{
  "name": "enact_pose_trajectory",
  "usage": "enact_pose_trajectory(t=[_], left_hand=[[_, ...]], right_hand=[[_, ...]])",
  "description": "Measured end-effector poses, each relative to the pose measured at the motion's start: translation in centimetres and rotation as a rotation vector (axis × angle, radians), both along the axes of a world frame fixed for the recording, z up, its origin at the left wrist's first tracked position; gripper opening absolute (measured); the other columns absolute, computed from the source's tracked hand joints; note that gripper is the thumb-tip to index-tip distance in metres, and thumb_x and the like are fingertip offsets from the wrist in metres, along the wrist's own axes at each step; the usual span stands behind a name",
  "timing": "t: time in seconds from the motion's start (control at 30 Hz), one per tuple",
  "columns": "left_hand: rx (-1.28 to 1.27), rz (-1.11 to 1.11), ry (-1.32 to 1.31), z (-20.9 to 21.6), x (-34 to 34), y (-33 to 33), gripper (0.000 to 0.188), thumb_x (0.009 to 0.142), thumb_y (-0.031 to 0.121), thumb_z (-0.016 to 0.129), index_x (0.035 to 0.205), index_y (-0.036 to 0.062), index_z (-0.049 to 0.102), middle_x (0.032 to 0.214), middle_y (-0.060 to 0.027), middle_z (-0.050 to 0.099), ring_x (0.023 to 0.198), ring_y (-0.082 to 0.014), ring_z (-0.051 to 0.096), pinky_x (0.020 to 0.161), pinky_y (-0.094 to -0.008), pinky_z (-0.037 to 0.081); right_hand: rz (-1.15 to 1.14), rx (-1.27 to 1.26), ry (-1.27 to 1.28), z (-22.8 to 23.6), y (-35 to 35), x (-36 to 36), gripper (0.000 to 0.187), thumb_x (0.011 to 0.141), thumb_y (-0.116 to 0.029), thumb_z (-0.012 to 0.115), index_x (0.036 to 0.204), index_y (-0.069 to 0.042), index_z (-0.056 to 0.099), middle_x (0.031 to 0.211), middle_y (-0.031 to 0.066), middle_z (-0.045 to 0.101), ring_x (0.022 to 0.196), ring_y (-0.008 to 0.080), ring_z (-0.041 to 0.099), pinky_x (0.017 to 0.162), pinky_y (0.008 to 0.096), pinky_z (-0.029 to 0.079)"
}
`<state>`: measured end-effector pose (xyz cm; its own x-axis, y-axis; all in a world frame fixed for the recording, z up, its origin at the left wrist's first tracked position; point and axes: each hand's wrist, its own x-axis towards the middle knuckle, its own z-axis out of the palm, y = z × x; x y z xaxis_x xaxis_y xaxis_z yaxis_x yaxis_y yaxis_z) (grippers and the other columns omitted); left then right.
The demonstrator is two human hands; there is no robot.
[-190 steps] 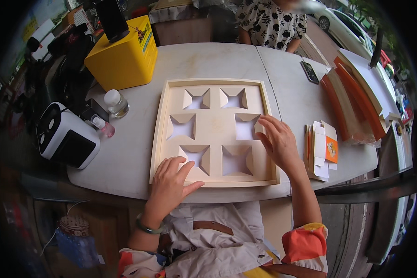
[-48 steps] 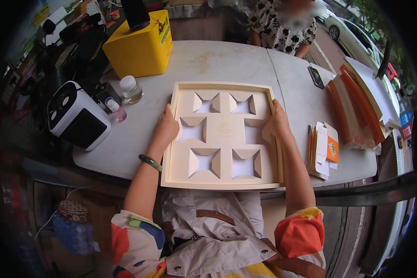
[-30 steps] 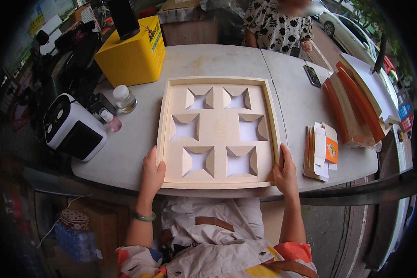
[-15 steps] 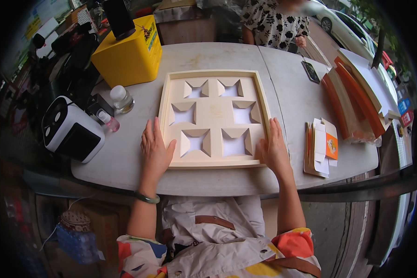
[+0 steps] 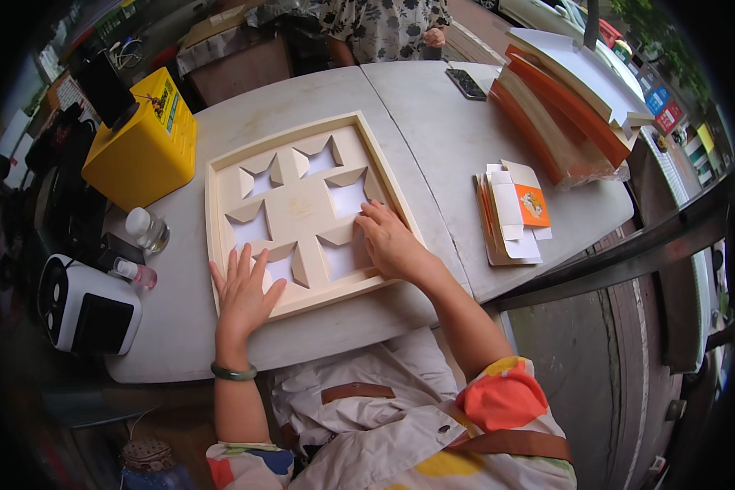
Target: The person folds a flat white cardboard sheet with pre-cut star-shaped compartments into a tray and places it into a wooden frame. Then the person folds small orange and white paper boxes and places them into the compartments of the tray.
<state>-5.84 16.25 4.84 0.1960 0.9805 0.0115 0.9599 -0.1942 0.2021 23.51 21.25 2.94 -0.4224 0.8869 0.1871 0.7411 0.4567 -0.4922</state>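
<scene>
A shallow cream-coloured box (image 5: 300, 204) lies on the table, its insert cut with several square openings. Angled flaps edge the openings, and white shows beneath them. My left hand (image 5: 249, 290) is open, fingers spread over the box's near left corner and its nearest opening. My right hand (image 5: 394, 243) reaches over the right rim, with fingers slightly bent and apart. Its fingertips rest by the flaps between the two nearer right-hand openings; part of the nearest one is hidden under that hand. Neither hand shows anything held.
Folded orange-and-white cartons (image 5: 513, 214) lie to the right, below a stack of orange and white card (image 5: 559, 114). A phone (image 5: 466, 84) lies near a person (image 5: 384, 28) across the table (image 5: 433, 163). Leftward stand a yellow box (image 5: 143, 143), bottles (image 5: 147, 230) and a white-and-black device (image 5: 90, 306).
My view has turned, so the box appears farther left and slanted. My left hand has gone from the side onto the near left corner; my right hand has moved inward over the openings.
</scene>
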Motion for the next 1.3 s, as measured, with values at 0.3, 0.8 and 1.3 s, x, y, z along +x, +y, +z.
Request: enact_pose_trajectory(t=[0.3, 0.8, 1.3], left_hand=[[0.031, 0.039, -0.015, -0.2, -0.3, -0.5, 0.061, 0.089, 0.041, 0.06, 0.14, 0.0091, 0.05, 0.151, -0.0186, 0.037, 0.143, -0.0358, 0.027, 0.118, -0.0548, 0.001], [0.282, -0.064, -0.201, 0.6, 1.6, -1.8, 0.044, 0.087, 0.026, 0.068, 0.126, 0.0077, 0.06, 0.141, -0.0173, 0.045, 0.138, -0.039, 0.033, 0.113, -0.0628, 0.015], [-0.295, -0.348, -1.604, 5.0, 7.4, 7.1, 0.051, 0.093, 0.029, 0.067, 0.13, -0.0022, 0.052, 0.113, -0.0094, 0.064, 0.1, -0.0126, 0.059, 0.088, -0.0298, 0.049]], right_hand=[[-0.777, 0.371, 0.041, 4.8, -1.5, 13.5, 0.062, 0.089, -0.025, 0.069, 0.137, 0.002, 0.041, 0.143, 0.0282, 0.039, 0.132, 0.0439, 0.04, 0.106, 0.0453, 0.039], [-1.082, 0.283, -0.19, 2.6, -3.5, 24.9, 0.089, 0.068, -0.031, 0.088, 0.135, 0.008, 0.042, 0.121, 0.024, 0.06, 0.106, 0.0318, 0.062, 0.09, 0.0376, 0.051], [-0.101, -0.319, 1.103, 8.7, 3.8, 1.3, 0.026, 0.091, -0.014, 0.07, 0.109, 0.003, 0.066, 0.097, 0.0071, 0.071, 0.087, 0.0108, 0.065, 0.078, 0.0267, 0.055]])
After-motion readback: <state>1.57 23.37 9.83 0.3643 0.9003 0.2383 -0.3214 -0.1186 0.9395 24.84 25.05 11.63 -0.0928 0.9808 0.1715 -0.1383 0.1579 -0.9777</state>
